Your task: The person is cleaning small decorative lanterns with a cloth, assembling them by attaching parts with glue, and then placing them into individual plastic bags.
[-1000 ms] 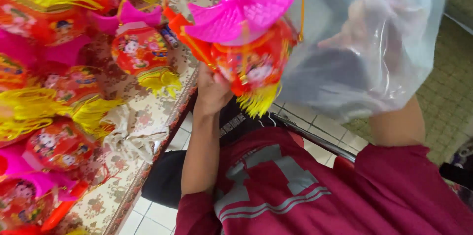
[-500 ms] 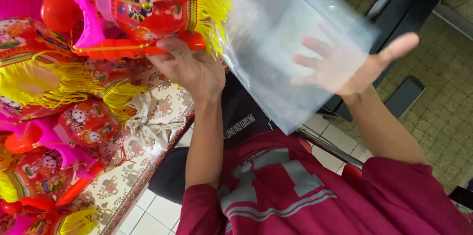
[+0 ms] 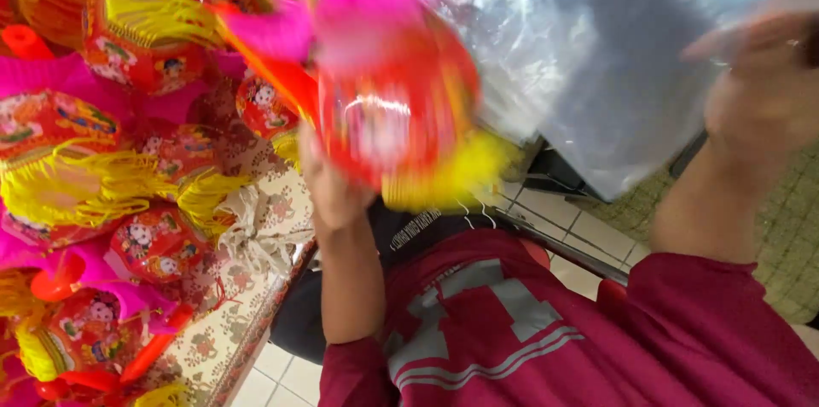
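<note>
Our left hand (image 3: 334,189) grips the red lantern (image 3: 394,113); our right hand (image 3: 759,95) pinches the clear plastic bag (image 3: 589,66). Its yellow fringe (image 3: 448,172) may snag on the bag's mouth.

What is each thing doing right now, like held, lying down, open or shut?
Left hand: raised, gripping the lantern.
Red lantern: held up in the air, blurred.
Right hand: raised, holding the bag.
Clear plastic bag: held up, hanging crumpled.
Other lanterns: lying piled on the table.
</note>
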